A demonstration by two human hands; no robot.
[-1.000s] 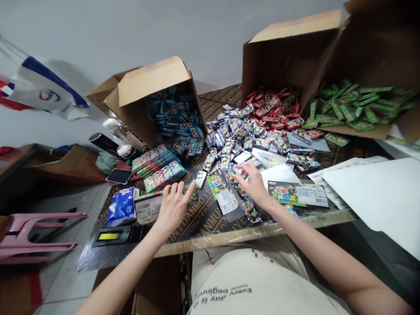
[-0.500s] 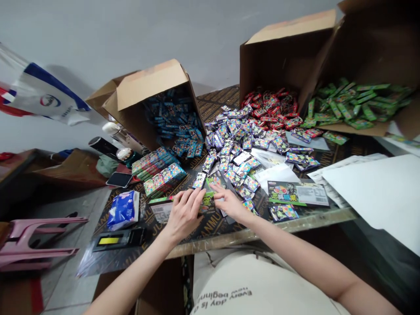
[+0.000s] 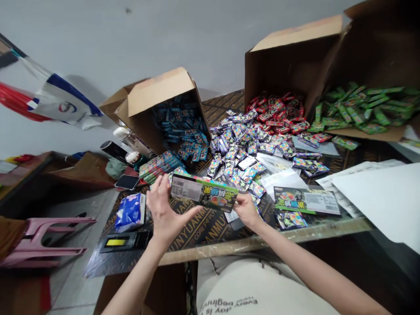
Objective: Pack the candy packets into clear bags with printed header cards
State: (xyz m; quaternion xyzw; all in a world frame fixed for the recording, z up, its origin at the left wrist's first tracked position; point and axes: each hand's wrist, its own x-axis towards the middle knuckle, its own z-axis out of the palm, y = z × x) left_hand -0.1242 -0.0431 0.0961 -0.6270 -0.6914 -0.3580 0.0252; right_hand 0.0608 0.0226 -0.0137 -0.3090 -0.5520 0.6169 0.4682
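Observation:
My right hand (image 3: 246, 211) pinches the right end of a long black and green candy box (image 3: 210, 196), raised in front of me with a white label on its left part. My left hand (image 3: 164, 214) is open at the box's left end, thumb and fingers spread apart; whether the fingertips touch it I cannot tell. Behind the box are stacked candy packs (image 3: 157, 165), partly hidden. A heap of purple wrapped candies (image 3: 238, 135) spreads beyond my hands. Another black and green box (image 3: 306, 200) lies flat to the right, with a purple candy packet (image 3: 291, 219) just below it.
Cartons hold blue candies (image 3: 183, 127), red candies (image 3: 278, 111) and green candies (image 3: 361, 107). On the left lie a phone (image 3: 127, 182), a blue tissue pack (image 3: 129, 212) and a black case (image 3: 124, 240). White paper sheets (image 3: 377, 192) cover the right side. A pink stool (image 3: 59, 236) stands left.
The candy box has been lifted off the table and turned, held by my right hand. My left hand has moved left and spread open. The view has shifted slightly.

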